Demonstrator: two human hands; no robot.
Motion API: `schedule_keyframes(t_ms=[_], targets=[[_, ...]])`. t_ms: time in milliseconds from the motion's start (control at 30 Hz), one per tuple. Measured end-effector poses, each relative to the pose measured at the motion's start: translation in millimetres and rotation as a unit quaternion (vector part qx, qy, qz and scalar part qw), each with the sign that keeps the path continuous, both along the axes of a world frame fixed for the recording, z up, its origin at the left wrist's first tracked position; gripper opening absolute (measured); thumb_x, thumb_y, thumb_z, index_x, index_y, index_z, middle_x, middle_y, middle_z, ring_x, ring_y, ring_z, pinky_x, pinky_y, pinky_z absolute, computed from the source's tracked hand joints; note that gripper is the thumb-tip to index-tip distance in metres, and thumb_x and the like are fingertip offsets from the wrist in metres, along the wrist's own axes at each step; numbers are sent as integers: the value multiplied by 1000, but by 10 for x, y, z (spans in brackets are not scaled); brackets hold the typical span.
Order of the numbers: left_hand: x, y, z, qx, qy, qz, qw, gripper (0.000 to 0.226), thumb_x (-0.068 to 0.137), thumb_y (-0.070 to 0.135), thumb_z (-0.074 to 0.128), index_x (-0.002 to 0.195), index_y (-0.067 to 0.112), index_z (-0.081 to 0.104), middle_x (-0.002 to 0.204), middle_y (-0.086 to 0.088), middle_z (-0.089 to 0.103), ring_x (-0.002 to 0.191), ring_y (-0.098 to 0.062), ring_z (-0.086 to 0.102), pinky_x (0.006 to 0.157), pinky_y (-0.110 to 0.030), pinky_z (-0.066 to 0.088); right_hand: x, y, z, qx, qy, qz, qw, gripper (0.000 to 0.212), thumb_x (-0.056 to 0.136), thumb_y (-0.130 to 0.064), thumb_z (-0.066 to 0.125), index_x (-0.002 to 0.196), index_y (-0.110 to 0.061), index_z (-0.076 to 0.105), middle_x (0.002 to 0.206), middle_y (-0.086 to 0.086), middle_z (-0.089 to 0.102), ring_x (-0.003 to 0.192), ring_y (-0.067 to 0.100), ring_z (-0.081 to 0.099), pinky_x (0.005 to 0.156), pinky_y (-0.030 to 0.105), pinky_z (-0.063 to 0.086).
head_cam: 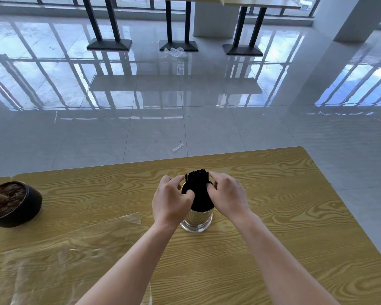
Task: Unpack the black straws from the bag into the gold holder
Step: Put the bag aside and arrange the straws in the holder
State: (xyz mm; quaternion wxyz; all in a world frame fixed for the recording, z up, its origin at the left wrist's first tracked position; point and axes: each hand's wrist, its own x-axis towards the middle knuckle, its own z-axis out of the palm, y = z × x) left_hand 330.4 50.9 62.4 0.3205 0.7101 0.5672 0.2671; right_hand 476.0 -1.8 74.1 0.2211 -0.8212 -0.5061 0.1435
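Final step: both hands, left hand [171,198] and right hand [227,194], fingers curled loosely around black straws [197,180] in gold holder [196,219]. Next: settle, release.

Legible text, labels, brands, numbers, signs: none. Nothing readable on gold holder [196,219], clear bag [75,249] at 8 o'clock, or dark pot [29,208] at 9 o'clock.
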Motion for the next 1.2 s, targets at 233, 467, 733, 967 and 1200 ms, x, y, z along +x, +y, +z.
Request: schedule_keyframes(t_ms=[233, 467, 733, 967, 1200], targets=[[41, 72, -34, 16, 14, -1, 1000, 40, 91, 39, 69, 126, 21, 69, 91, 6, 57, 83, -14, 55, 68, -28, 39, -24, -5, -41, 2, -8, 4, 1000, 23, 100, -24, 48, 102, -20, 70, 82, -2, 59, 78, 23, 59, 64, 32, 39], [47, 78, -55, 10, 21, -2, 1000, 38, 91, 39, 69, 125, 22, 70, 88, 8, 54, 80, -14, 55, 67, -27, 38, -23, -3, -23, 9, -5, 6, 1000, 25, 99, -25, 50, 116, -20, 69, 93, 3, 67, 88, 28, 64, 70, 35, 45], [-11, 63, -1, 5, 13, -2, 1000, 42, 93, 40, 67, 130, 21, 65, 100, 3, 60, 89, -15, 57, 75, -30, 46, -23, -6, 7, 2, 2, 6, 1000, 25, 99, -26, 52, 119, -19, 66, 97, 3, 67, 92, 28, 65, 74, 37, 49], [-142, 67, 97, 45, 92, -35, 994, 46, 92, 36, 63, 135, 20, 59, 119, 0, 58, 106, -21, 61, 72, -32, 46, 1, -65, 120, 11, 10, -3, 1000, 45, 97, -27, 59, 141, -16, 55, 119, 6, 69, 111, 26, 64, 93, 38, 49], [-307, 31, 261, 112, 195, -84, 971, 51, 90, 39, 60, 135, 17, 54, 120, -7, 57, 108, -28, 58, 85, -40, 49, -19, -175, 288, 45, -8, 8, 999, 44, 95, -30, 64, 137, -19, 58, 104, -3, 67, 96, 20, 64, 84, 35, 52]])
